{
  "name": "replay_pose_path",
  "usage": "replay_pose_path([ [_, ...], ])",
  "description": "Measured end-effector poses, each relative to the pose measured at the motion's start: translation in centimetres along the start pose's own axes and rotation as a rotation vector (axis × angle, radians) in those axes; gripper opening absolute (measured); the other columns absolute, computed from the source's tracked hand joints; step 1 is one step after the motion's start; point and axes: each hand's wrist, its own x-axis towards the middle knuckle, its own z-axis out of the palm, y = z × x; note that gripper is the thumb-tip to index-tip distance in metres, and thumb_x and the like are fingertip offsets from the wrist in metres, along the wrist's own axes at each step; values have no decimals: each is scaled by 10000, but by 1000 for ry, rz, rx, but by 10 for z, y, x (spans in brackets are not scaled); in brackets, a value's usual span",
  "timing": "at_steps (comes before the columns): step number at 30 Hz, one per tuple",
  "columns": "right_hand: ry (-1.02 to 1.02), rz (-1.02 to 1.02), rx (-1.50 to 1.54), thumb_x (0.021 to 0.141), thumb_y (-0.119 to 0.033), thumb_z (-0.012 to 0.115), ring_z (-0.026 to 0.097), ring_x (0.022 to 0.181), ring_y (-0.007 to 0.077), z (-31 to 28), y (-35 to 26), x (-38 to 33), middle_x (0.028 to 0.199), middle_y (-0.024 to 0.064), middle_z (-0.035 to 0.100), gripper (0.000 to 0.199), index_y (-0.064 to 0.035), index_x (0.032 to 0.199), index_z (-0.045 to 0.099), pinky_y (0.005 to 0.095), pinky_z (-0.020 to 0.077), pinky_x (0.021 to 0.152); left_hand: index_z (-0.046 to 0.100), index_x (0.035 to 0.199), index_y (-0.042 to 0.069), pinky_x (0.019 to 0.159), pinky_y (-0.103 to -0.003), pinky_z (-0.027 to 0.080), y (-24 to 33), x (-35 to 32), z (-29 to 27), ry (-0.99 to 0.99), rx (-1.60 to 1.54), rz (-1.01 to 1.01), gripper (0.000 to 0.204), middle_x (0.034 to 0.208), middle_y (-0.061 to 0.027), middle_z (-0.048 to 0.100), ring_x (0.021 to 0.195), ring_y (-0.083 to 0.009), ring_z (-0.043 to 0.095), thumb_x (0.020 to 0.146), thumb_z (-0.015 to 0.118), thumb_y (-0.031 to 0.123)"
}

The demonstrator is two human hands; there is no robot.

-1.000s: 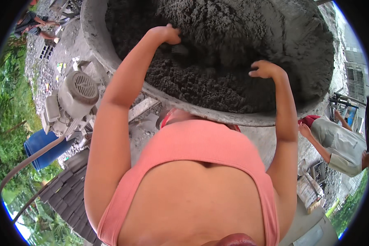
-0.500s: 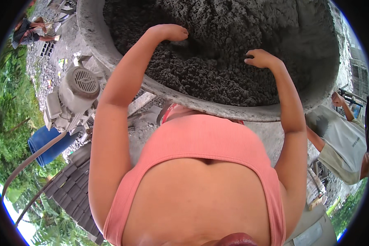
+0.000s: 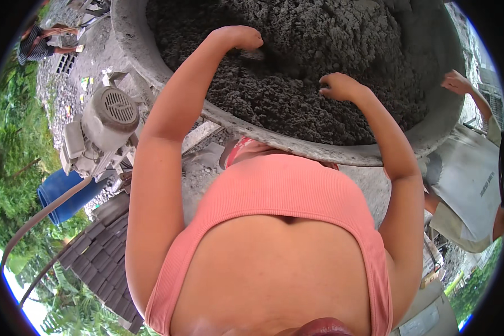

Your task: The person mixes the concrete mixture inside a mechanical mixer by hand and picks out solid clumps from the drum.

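Note:
A large round metal mixing pan [image 3: 297, 150] holds crumbly dark grey wet concrete mix [image 3: 297, 95]. Over the left part of the mix, my left hand [image 3: 245, 38] is closed, knuckles up. A flat grey piece [image 3: 253, 55] shows just below its fingers; its kind is unclear. My right hand [image 3: 340, 87] hovers low over the near right part of the mix, fingers curled inward. Whatever it may hold is hidden by the fingers.
Left of the pan sits a dusty electric motor [image 3: 113, 115], with a blue barrel [image 3: 67, 193] and stacked grey blocks [image 3: 98, 252] below. A co-worker in a grey shirt [image 3: 467, 173] stands at right, a hand [image 3: 457, 82] at the rim. Another person [image 3: 36, 43] is far left.
My left hand has shifted slightly up and right, baring the grey piece. My right hand has moved a little left. The co-worker's hand at right has risen toward the pan's rim.

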Motion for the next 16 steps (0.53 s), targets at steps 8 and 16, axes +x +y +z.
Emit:
replay_pose_path([
  [8,188,-248,-43,867,-161,613,523,1233,341,2,-52,45,1364,159,525,484,-44,1329,528,439,457,1009,513,1384,107,1064,-438,402,-9,23,19,-98,-52,-42,489,1423,-104,508,1287,-306,496,958,425,329],
  [16,380,-251,54,833,-22,522,432,1314,386,-3,-123,153,1501,196,344,691,-100,1489,319,442,378,1095,502,1388,80,1086,-413,383,-28,32,3,45,-1,-89,538,1400,-177,512,1301,-316,483,925,445,349],
])
